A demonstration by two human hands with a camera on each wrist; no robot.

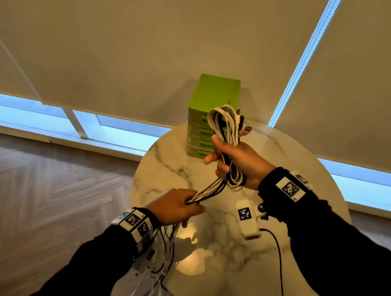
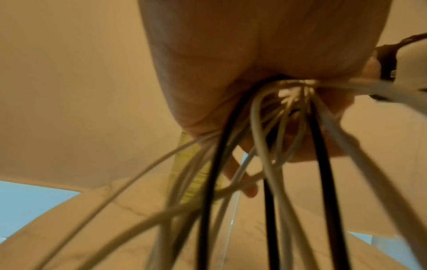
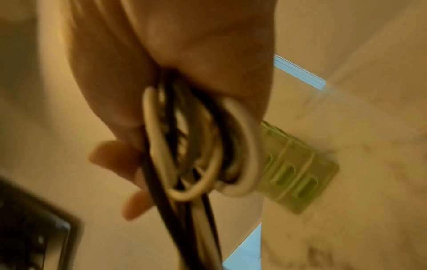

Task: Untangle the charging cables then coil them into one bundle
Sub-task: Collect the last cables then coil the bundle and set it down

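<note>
Several white and black charging cables (image 1: 225,124) are looped into a coil that my right hand (image 1: 236,160) grips upright above the marble table (image 1: 167,166). The coil's lower loops (image 3: 198,146) hang under the palm in the right wrist view. From the coil the strands (image 1: 210,190) run down-left into my left hand (image 1: 177,207), which holds them bunched in its curled fingers. Their loose ends (image 1: 152,282) dangle below the left wrist, over the table's left edge. In the left wrist view the cables (image 2: 272,146) fan out from under the left palm (image 2: 231,73).
A green stack of small drawers (image 1: 212,111) stands at the table's far side, just behind the coil. A white device with a black-and-white marker (image 1: 246,218) lies on the table near my right wrist, with a black lead (image 1: 278,256) trailing toward me. Window blinds (image 1: 175,38) hang behind.
</note>
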